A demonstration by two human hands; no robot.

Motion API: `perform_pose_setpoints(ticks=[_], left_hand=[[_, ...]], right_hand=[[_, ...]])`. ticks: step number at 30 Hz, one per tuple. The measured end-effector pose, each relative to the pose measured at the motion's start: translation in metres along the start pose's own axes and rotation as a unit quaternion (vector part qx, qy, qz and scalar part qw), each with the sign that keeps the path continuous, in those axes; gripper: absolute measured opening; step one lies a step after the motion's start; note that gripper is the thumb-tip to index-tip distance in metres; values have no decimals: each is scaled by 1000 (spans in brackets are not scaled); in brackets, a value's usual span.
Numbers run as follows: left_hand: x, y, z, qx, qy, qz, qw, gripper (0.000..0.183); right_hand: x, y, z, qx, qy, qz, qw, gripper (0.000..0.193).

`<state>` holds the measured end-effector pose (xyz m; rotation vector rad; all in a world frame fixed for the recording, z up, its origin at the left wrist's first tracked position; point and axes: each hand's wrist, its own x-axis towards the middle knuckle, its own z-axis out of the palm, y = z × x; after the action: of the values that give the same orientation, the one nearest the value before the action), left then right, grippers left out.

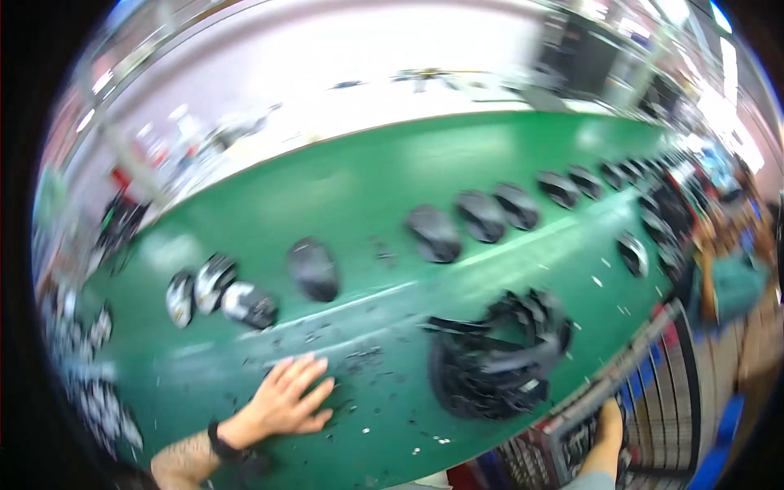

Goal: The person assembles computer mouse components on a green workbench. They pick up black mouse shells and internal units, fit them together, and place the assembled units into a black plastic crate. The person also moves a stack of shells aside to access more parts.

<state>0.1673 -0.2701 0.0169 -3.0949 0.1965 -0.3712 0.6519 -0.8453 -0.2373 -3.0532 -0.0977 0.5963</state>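
My left hand (286,398), with a dark band at its wrist, lies palm down with fingers spread on the green work surface (359,457). Small black bits (363,354) are scattered beside its fingertips. To the right of that hand sits a tangled heap of black curved plastic parts (500,359). My right hand (608,420) reaches down at a grey crate (563,441) below the table edge; its fingers are hidden, so what it holds cannot be told. Ahead of my left hand rests a black computer mouse (313,269).
A row of black computer mice (433,234) runs away to the far right. Three black-and-white mouse shells (245,304) lie at left, near more stacked parts (106,412). Another person's arm (707,278) is at the right. A white shelf (327,114) stands behind.
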Motion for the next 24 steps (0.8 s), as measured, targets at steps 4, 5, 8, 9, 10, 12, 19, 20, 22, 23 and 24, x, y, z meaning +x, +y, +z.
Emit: perform_pose_setpoints(ticks=[4,5,8,9,10,12,19,20,22,23,24], left_hand=[[6,-30,0,-6,63,-163,985,65],[6,-37,0,13,69,-194,978,67],[9,-57,-9,62,60,-312,946,73],[8,-66,-8,56,69,-346,934,76],[5,-75,-3,48,74,-378,921,78],[0,-93,0,50,44,-451,890,80],[1,-98,21,40,45,-403,913,82],[4,-100,17,20,43,-400,915,81],[17,-101,14,41,34,-424,904,77],[25,-103,14,61,31,-440,896,76],[33,-106,14,81,28,-454,887,74]], right_hand=[[14,-40,-21,1,4,-20,1000,77],[18,-53,-27,0,6,-29,1000,77],[29,-85,-39,-4,9,-54,998,77],[32,-93,-42,-3,11,-60,998,76],[33,-102,-45,-2,11,-70,997,76],[33,-116,-49,1,9,-84,996,76],[22,-152,-65,26,22,-121,992,75],[20,-154,-66,30,24,-124,991,75],[13,-155,-68,38,28,-129,991,74],[11,-156,-71,41,32,-131,990,74],[7,-156,-72,46,34,-134,989,74]])
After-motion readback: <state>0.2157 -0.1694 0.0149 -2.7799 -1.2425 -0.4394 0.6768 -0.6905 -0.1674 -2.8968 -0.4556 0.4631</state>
